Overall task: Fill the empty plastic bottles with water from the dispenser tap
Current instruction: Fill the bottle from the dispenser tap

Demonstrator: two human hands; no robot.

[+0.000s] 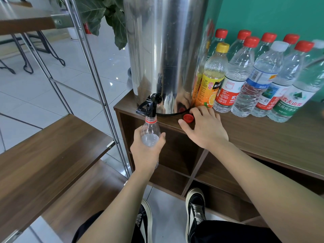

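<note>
**Filling a clear bottle at the dispenser tap**

Holding a clear plastic bottle point(150, 131) upright beneath the black tap point(148, 106), we wrap our left hand point(146, 151) around its lower body, fingers and thumb curled about the plastic. The bottle's open mouth, ringed by a red collar, sits directly under the tap's spout, touching or nearly touching it. Water stands inside the bottle at about the level of our fingers; the part above is transparent and empty.

Our right hand point(205, 128) rests palm down on the wooden cabinet top point(263, 135), fingers relaxed and slightly spread, gripping nothing. A loose red cap point(188, 118) lies on the cabinet top just beside this hand's index finger; whether they touch we cannot tell.

The tap projects from the base of a tall stainless-steel dispenser point(164, 50), which stands at the left corner of the cabinet. To its right, against a green wall point(271, 13), stands a cluster of capped bottles: an orange-labelled bottle with a yellow cap point(213, 76) nearest the dispenser, then a red-capped bottle with a red-and-white label point(235, 76), a white-capped bottle with a blue label point(259, 81), and further red-capped bottles behind and beside them.

Below the top, the cabinet opens into square compartments. A leafy plant point(105, 14) rises behind the dispenser; a metal-framed wooden shelf point(43, 151) stands at left. Our black shoes point(195, 211) rest on the tiled floor.
</note>
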